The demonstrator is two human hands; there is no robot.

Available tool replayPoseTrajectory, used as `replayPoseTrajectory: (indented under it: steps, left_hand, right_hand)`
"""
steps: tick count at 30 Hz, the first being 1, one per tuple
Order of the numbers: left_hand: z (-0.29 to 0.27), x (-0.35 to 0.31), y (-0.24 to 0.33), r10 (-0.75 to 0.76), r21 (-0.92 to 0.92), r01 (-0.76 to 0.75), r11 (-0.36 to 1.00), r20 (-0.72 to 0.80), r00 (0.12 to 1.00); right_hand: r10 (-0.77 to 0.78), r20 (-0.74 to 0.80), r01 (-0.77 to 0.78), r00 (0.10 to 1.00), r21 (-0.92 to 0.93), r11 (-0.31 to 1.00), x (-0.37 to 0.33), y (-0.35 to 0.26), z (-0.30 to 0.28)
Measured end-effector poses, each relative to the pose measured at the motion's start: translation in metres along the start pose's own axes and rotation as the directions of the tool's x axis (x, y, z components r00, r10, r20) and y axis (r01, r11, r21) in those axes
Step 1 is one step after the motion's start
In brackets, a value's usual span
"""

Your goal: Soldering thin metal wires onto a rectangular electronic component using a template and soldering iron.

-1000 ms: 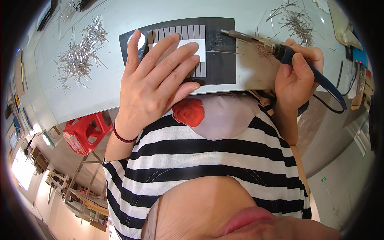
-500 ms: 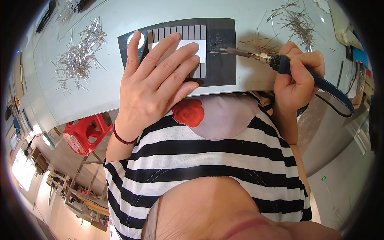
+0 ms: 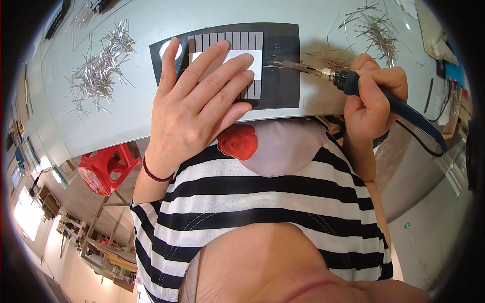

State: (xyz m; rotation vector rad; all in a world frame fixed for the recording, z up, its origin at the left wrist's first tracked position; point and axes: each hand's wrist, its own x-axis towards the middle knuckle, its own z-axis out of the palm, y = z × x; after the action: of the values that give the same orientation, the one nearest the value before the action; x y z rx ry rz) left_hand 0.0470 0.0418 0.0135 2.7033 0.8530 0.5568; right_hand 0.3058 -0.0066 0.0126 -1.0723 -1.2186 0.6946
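Observation:
My left hand [image 3: 194,103] lies flat, fingers spread, over a white strip [image 3: 256,65] and a block of narrow grey bars [image 3: 255,40], which rest on a black mat [image 3: 283,91]. Its palm hides the block's near left part. In my right hand [image 3: 374,96] is a soldering iron [image 3: 353,83] with a dark blue handle, gripped like a pen. The iron's tip points left, over the mat just right of the strip. A thin wire sticks out from the strip's right edge by the tip; whether the two touch I cannot tell.
A heap of thin metal wires [image 3: 98,76] lies left on the pale table [image 3: 136,116]. Another wire pile [image 3: 379,38] is at the far right, and brownish wires [image 3: 333,59] lie behind the iron. The iron's cable [image 3: 422,144] loops at right. A red stool [image 3: 108,169] stands below left.
The soldering iron and my right hand have shifted very slightly left. The mat and grey bars sit a touch further right; my left hand still presses on them.

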Motion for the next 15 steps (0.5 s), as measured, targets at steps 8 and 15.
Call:
replayPoseTrajectory:
  steps: [8, 15]
  left_hand:
    - [-0.0007, -0.0019, -0.0010, 0.001, -0.001, -0.001, 1.000, -0.008, 1.000]
    - [-0.0006, -0.0018, -0.0009, 0.004, -0.001, -0.004, 1.000, -0.017, 1.000]
  right_hand:
    - [0.003, 0.017, -0.004, 1.000, 0.091, 0.996, -0.0027, 0.0026, -0.0023]
    - [0.007, 0.019, -0.009, 1.000, 0.106, 0.994, -0.0036, 0.0014, -0.0024]
